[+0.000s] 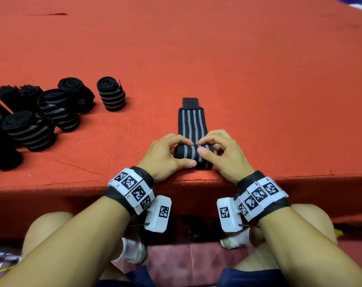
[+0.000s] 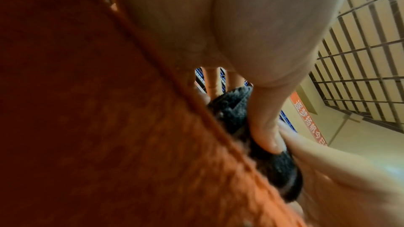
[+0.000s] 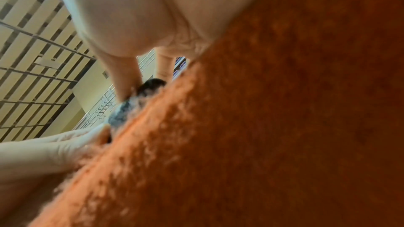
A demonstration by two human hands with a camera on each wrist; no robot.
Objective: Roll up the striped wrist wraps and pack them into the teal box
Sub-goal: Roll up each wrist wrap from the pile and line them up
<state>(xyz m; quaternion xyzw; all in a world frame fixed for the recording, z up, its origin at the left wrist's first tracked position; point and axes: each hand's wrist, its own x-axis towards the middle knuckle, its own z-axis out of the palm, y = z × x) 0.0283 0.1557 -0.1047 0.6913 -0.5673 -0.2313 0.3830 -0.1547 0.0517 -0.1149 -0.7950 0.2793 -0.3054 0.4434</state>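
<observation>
Wrap [image 1: 193, 129] at table [image 1: 258, 79] front edge btwn hands; rolled wraps [image 1: 51, 112] far left.

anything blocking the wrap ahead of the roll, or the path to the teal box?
Nothing visible lies on the flat stretch of the wrist wrap ahead of the roll that the left hand and right hand grip. The finished rolls sit off to the left. The teal box shows in no view, so that path cannot be judged.

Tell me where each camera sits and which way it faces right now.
Head: looks down and forward at the red-covered table; left hand and right hand grip the striped wrist wrap; forearms and knees show.
Left wrist: under the left palm, looks along the cloth at the roll's fuzzy end.
Right wrist: mirrored, under the right palm.
Shared: all three show the wrap; both wrist views show ceiling grid.
</observation>
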